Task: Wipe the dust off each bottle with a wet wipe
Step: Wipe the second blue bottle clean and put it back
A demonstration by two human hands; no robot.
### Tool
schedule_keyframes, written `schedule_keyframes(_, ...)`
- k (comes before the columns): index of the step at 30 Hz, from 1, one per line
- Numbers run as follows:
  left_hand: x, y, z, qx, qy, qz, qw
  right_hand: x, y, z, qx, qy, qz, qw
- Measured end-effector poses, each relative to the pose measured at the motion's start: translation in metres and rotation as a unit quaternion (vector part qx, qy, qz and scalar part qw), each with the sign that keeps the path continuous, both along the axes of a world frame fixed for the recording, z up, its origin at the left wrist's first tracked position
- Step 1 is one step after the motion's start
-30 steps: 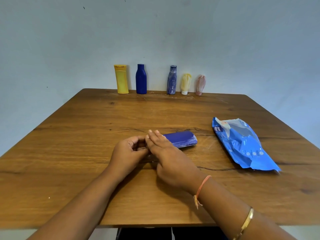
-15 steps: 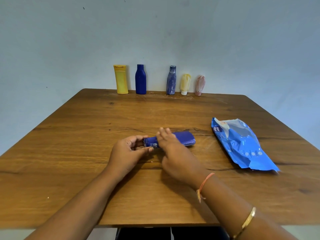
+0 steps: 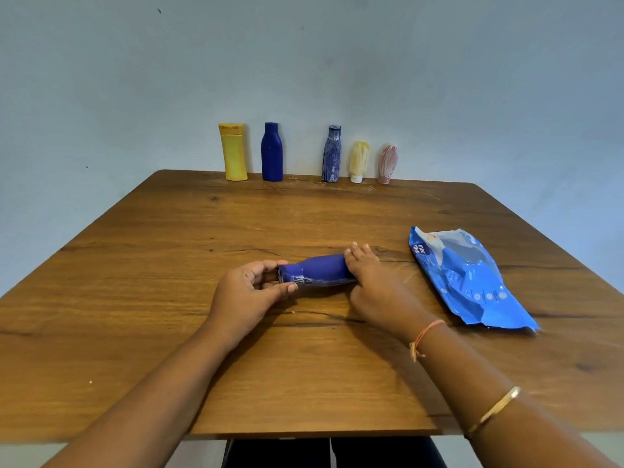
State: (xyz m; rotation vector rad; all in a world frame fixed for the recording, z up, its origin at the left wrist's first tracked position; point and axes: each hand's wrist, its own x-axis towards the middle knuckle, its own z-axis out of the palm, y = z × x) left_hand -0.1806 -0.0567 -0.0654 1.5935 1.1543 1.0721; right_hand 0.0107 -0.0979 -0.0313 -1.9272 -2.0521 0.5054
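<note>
Holding blue bottle (image 3: pixel 317 269): your left hand (image 3: pixel 243 295) pinches its cap end, right hand (image 3: pixel 374 285) clasps base; three streaked bottles (image 3: pixel 359 158) seemingly unwiped.

A wooden table (image 3: pixel 304 383) stands against a plain pale blue-grey wall (image 3: pixel 439 79).

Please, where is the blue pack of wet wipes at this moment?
In the head view, the wet wipes pack lies flat on the right side of the table, just right of the right hand, which grips the lying blue bottle.
</note>
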Motion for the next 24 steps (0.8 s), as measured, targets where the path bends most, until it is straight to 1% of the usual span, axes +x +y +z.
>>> schedule_keyframes(2, 0.0, 0.0, 0.0, -0.006, 0.001, 0.001, 1.0, -0.018, -0.004, 0.0, 0.015, 0.005, 0.033, 0.999)
schedule_keyframes(5, 0.001, 0.0, -0.001, -0.022, -0.027, -0.01, 0.999, -0.05, -0.012, 0.0, 0.028, 0.007, 0.103, 0.994)
schedule_keyframes(8, 0.001, 0.0, -0.001, -0.02, -0.039, -0.008, 0.999, -0.062, -0.013, -0.002, 0.052, -0.011, 0.131, 0.99)
schedule_keyframes(12, 0.002, 0.001, -0.003, -0.028, -0.046, -0.012, 0.999, -0.044, -0.011, -0.004, 0.052, -0.007, 0.111, 0.992)
schedule_keyframes(16, 0.002, 0.001, -0.002, -0.002, -0.019, 0.001, 1.0, -0.007, -0.006, -0.009, 0.026, -0.012, 0.041, 0.999)
schedule_keyframes(19, 0.001, -0.001, -0.001, 0.004, -0.001, 0.005, 1.0, 0.012, -0.002, -0.004, -0.001, 0.007, -0.007, 1.0)
schedule_keyframes(21, 0.001, 0.0, -0.001, 0.005, 0.0, 0.006, 1.0, 0.009, -0.001, -0.002, -0.002, 0.008, -0.009, 1.0)
schedule_keyframes(24, 0.001, 0.001, -0.002, 0.001, -0.01, 0.006, 1.0, -0.014, -0.006, -0.002, 0.017, 0.016, 0.025, 0.999)
